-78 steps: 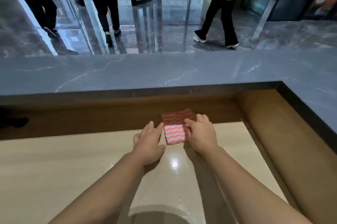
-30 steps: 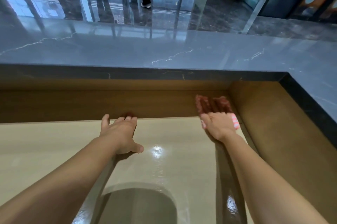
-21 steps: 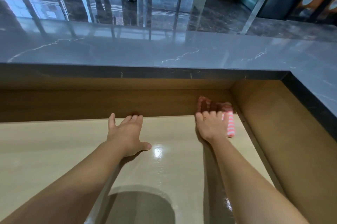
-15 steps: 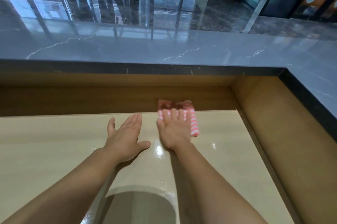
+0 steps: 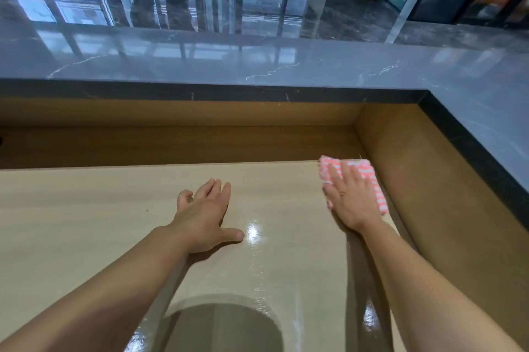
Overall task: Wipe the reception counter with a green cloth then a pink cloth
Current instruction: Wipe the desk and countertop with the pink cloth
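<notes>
Pink cloth at the far right corner of the worktop, long axis along the side wall, pressed under the flat right hand; the left hand, flat and empty, rests well apart leftward.

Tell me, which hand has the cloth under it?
The right hand, pressing flat on the pink cloth; the left hand rests bare on the beige desktop.

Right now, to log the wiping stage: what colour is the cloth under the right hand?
The cloth is pink with white wavy stripes, under the right hand; head view.
</notes>
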